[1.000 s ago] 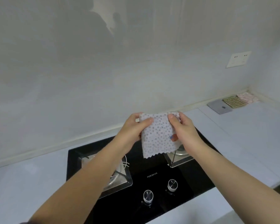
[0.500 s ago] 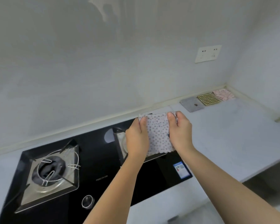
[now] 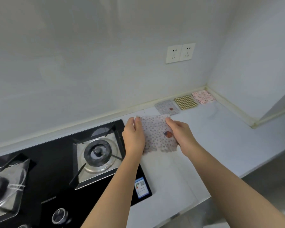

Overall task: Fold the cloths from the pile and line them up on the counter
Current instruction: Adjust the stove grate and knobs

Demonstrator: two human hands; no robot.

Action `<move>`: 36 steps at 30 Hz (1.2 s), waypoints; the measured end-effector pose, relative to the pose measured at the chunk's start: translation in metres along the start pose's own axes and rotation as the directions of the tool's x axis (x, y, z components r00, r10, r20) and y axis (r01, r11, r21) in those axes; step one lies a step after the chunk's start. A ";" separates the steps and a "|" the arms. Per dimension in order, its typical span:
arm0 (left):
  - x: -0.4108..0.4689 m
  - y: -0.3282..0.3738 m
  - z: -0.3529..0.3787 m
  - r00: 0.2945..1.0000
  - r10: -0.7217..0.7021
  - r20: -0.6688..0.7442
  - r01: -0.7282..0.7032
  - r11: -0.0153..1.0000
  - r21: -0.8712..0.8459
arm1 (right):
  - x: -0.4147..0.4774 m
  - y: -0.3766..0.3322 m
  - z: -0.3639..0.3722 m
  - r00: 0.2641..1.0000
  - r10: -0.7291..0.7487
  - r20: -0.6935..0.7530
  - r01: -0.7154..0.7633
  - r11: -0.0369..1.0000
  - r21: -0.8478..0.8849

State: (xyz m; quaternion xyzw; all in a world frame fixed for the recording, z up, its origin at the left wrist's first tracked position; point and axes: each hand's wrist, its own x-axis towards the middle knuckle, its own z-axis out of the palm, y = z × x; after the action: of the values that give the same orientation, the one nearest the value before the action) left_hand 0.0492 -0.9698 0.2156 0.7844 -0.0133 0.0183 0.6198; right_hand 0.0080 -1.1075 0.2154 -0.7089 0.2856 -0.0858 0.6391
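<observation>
Head view: my left hand [image 3: 133, 137] and right hand [image 3: 179, 134] pinch the top corners of the dotted cloth [image 3: 156, 135], now carried off the stove [image 3: 56, 162] to above the counter [image 3: 220, 137], near the folded row [image 3: 185, 102], ready for placing.

A pale dotted cloth [image 3: 156, 137] with a red motif and a scalloped lower edge hangs spread open at centre frame, while three folded squares lie side by side in a row up and to its right: grey dotted cloth [image 3: 167, 107], yellow checked cloth [image 3: 185, 102], pink floral cloth [image 3: 203, 96].
</observation>
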 end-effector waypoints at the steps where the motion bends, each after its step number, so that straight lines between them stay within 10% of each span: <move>1: 0.008 -0.002 0.013 0.999 -0.041 0.019 0.041 0.999 0.004 | 0.013 0.004 -0.010 0.998 0.058 0.001 -0.058 0.998 0.021; 12: 0.075 -0.038 0.153 0.984 -0.172 0.039 0.151 0.936 0.317 | 0.140 0.047 -0.054 0.958 -0.208 -0.199 0.101 0.890 -0.446; 36: 0.270 -0.142 0.329 0.969 -0.169 -0.182 0.248 0.661 0.708 | 0.450 0.114 -0.030 0.972 -0.164 0.170 0.216 0.322 -0.922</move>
State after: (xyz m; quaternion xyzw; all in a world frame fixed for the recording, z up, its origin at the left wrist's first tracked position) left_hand 0.3288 -1.2566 0.0138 0.9594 0.1162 -0.0097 0.2568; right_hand 0.3301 -1.3673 0.0024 -0.9761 0.1837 0.0344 0.1113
